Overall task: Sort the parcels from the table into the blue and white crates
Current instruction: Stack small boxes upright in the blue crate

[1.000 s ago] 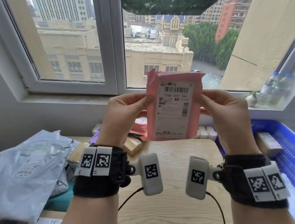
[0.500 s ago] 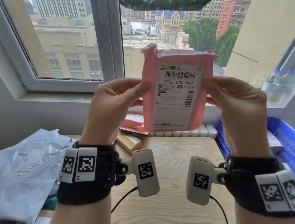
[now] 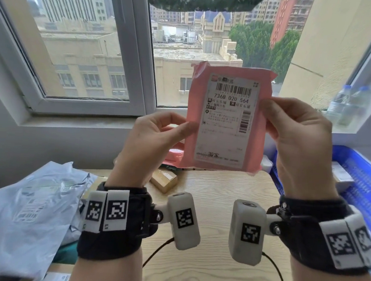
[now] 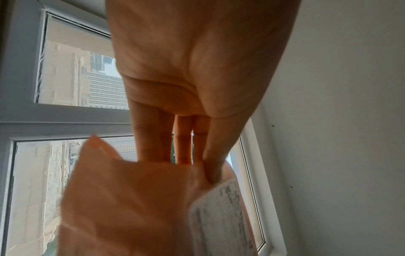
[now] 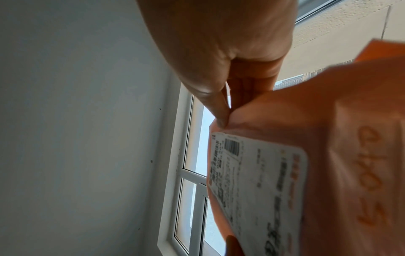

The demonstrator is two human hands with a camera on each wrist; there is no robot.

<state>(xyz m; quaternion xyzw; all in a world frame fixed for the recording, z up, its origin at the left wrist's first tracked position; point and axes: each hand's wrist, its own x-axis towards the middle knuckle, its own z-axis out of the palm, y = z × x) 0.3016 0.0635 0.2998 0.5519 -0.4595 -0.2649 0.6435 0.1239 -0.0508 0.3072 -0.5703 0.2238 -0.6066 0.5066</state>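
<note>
While raised upright, hands [image 3: 224, 141] pinch pink parcel [image 3: 224, 119] edges

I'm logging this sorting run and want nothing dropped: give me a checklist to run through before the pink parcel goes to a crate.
1. Left hand pinches the pink parcel at its left edge: ok.
2. Right hand pinches its right edge: ok.
3. Label faces the person and its code is readable: ok.
4. Parcel is held clear of the table: ok.
5. Blue crate in sight at the right, with room left: ok.
6. White crate in sight: not ok, no view shows it.
</note>
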